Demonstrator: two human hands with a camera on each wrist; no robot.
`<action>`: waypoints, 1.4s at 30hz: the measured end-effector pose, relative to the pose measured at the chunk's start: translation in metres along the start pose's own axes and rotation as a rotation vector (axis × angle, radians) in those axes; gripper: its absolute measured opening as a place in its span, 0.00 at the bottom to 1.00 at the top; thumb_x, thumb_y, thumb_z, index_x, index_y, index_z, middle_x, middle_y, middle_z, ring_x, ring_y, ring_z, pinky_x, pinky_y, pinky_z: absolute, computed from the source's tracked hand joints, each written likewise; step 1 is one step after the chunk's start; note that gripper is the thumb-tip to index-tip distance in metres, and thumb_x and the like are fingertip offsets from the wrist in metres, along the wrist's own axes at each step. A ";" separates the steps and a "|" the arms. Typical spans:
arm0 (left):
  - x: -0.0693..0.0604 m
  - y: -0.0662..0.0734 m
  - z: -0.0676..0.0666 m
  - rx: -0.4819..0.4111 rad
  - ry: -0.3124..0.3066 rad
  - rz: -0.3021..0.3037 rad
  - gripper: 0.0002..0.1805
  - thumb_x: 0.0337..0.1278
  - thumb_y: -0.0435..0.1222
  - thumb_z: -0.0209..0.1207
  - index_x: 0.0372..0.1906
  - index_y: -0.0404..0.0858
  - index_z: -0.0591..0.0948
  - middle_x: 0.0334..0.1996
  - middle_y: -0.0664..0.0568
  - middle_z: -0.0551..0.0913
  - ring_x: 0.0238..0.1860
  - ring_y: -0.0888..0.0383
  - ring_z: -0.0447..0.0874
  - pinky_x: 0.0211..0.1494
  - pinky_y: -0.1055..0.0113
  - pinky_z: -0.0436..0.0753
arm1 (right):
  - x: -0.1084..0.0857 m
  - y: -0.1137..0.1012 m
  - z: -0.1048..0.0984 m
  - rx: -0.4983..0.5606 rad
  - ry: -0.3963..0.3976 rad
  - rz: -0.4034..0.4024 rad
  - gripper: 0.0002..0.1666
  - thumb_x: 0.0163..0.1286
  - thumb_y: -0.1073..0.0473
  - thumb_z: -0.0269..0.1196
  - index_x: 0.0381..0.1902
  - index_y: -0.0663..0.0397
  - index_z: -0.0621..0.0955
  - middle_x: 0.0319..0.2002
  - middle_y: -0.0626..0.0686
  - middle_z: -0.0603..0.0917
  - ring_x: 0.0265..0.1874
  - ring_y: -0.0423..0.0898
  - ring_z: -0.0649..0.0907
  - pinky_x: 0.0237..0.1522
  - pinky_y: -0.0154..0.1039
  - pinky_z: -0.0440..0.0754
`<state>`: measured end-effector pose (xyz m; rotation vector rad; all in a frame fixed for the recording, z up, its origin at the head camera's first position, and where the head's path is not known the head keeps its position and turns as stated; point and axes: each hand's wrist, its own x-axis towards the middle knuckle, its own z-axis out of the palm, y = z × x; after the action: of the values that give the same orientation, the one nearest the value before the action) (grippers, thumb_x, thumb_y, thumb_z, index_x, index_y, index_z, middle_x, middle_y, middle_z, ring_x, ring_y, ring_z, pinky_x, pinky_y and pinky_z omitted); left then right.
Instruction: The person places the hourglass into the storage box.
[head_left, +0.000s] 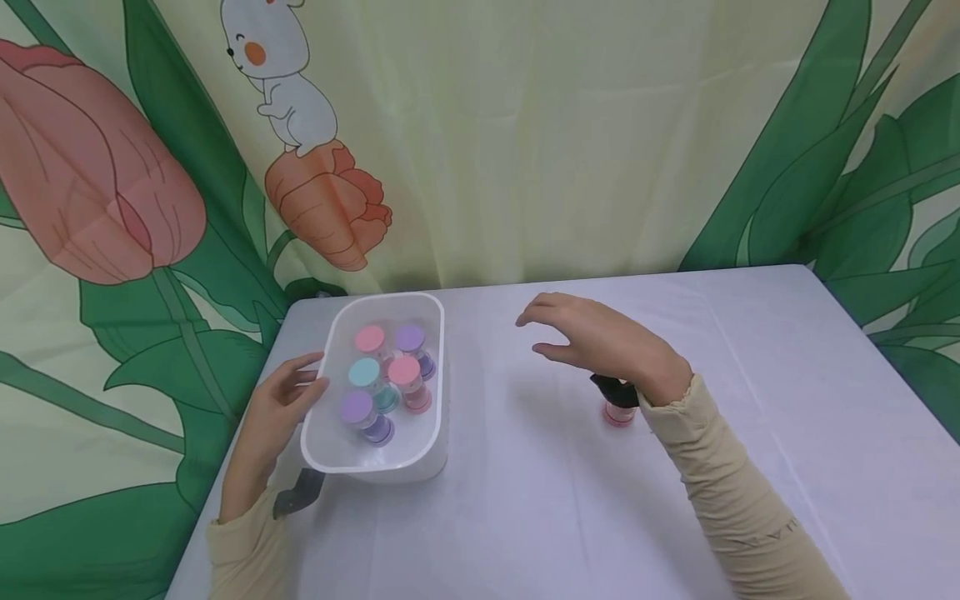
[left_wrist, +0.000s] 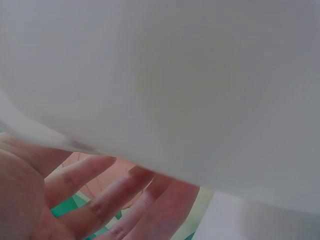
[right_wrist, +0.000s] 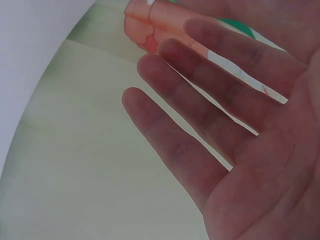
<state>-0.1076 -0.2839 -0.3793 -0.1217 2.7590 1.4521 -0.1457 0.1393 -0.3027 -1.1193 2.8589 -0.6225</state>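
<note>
A white plastic bin (head_left: pixel 442 417) stands at the left of the table, holding several small sand timers with clear bodies and coloured ends. A teal timer (head_left: pixel 364 372), pink timers (head_left: pixel 406 372) and purple timers (head_left: pixel 357 407) stand inside it. My left hand (head_left: pixel 277 408) rests against the bin's left side, its fingertips at the rim; in the left wrist view the fingers extend beside the white wall. Over the table's middle, my right hand (head_left: pixel 600 337) hovers with loose, spread fingers and holds nothing. Below its wrist another pink-ended timer (head_left: pixel 618 415) stands on the table, mostly hidden.
A white cloth covers the table (head_left: pixel 510 517). Right behind its far edge hangs a printed curtain (head_left: pixel 555 167) with tulips, leaves and a rabbit on a carrot. Dark wrist straps (head_left: pixel 300 492) show at both cuffs.
</note>
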 end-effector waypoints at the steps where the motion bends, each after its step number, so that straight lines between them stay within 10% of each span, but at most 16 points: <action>1: 0.000 0.000 0.000 0.000 0.000 -0.001 0.33 0.69 0.50 0.57 0.74 0.45 0.67 0.64 0.40 0.74 0.59 0.46 0.79 0.55 0.61 0.83 | -0.001 0.002 -0.001 -0.001 0.004 0.004 0.20 0.66 0.61 0.68 0.55 0.55 0.81 0.54 0.49 0.81 0.55 0.48 0.80 0.58 0.45 0.78; 8: -0.001 -0.001 0.000 -0.003 0.003 -0.006 0.33 0.69 0.50 0.57 0.74 0.45 0.66 0.65 0.40 0.74 0.60 0.44 0.78 0.57 0.54 0.82 | -0.011 0.017 -0.004 -0.007 0.013 0.035 0.20 0.66 0.61 0.68 0.55 0.55 0.81 0.54 0.50 0.81 0.55 0.48 0.80 0.58 0.46 0.79; 18: -0.001 0.001 0.000 0.001 0.016 -0.002 0.32 0.68 0.51 0.58 0.72 0.45 0.69 0.61 0.41 0.76 0.52 0.57 0.81 0.46 0.75 0.80 | -0.028 0.033 -0.008 -0.019 0.043 0.073 0.20 0.65 0.64 0.68 0.55 0.57 0.81 0.53 0.52 0.82 0.55 0.50 0.81 0.56 0.48 0.79; 42: -0.002 -0.001 0.002 -0.012 0.017 -0.009 0.34 0.67 0.53 0.57 0.72 0.45 0.68 0.63 0.41 0.75 0.60 0.41 0.78 0.58 0.47 0.80 | -0.054 0.071 -0.001 0.067 -0.011 0.216 0.20 0.66 0.66 0.65 0.56 0.61 0.80 0.51 0.55 0.82 0.45 0.48 0.83 0.51 0.50 0.81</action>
<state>-0.1054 -0.2826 -0.3807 -0.1471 2.7605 1.4723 -0.1522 0.2222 -0.3349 -0.7877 2.8709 -0.6891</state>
